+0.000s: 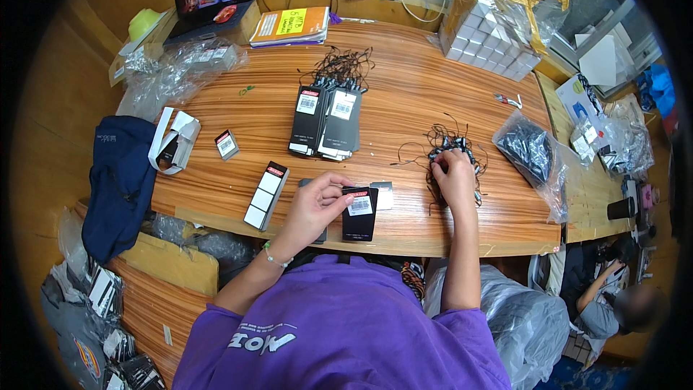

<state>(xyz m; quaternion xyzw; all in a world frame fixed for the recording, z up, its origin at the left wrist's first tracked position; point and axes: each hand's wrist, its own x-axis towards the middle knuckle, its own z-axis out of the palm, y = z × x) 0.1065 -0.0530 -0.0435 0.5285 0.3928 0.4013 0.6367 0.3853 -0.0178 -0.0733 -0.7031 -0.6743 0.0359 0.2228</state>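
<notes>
Black tag [358, 225] pinched in my left hand [320, 202], right hand [456, 178] among cords [465, 141] at two o'clock — grip unclear; likely picking one, which needs untangling.

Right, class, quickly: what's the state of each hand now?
Left hand: closed, pinching a black hang tag.
Right hand: at the black tag strings; grip cannot be told.

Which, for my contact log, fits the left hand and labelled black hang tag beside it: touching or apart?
Touching: in the head view, the left hand grips the black hang tag, thumb on its front.
</notes>
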